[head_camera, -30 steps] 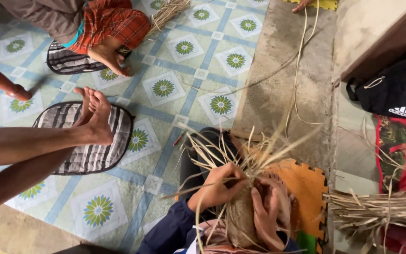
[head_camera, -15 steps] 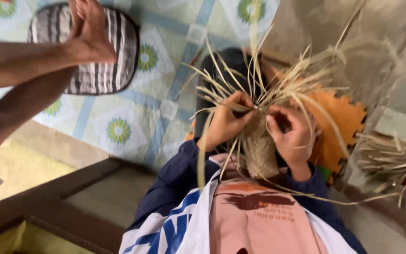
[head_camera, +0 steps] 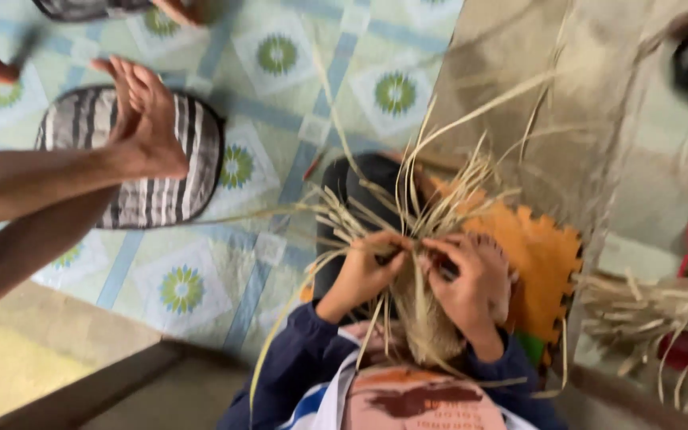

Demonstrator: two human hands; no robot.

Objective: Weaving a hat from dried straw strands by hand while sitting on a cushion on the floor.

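Straw strands (head_camera: 408, 215) pinched in left hand (head_camera: 364, 271) fingers, right hand (head_camera: 467, 283) fingers gripping woven bundle (head_camera: 424, 318)

Loose pale straw strands (head_camera: 408, 199) fan up around both hands; another person's bare feet (head_camera: 145, 119) block the left, patterned floor tiles (head_camera: 280, 56) lie open ahead.

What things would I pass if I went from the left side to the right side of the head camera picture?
Another person's bare foot on a grey striped cushion → left hand → woven straw piece → right hand → orange foam mat → loose bundle of dry straw strips.
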